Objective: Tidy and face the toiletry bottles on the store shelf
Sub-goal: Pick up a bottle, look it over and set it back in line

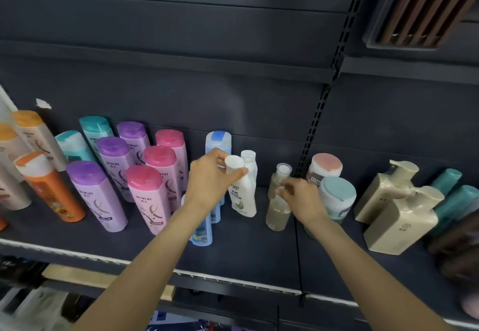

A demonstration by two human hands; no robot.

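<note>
Left forearm enters frame at 7 o'clock, bare, runs up toward 1 o'clock. Left hand point(211, 180) at frame centre, back toward camera, thumb and fingers curled, pinching at 2 o'clock side of hand. Right forearm enters at 5 o'clock, bare, runs toward 11 o'clock. Right hand point(300, 196) at 3 o'clock of left hand, well apart, fingers curled, gripping at 10 o'clock side.

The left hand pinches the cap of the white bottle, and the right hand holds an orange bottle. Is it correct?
Not quite. The head view shows the right hand holding the clear bottle, not an orange one. The left hand does pinch the white bottle by its cap.
</note>
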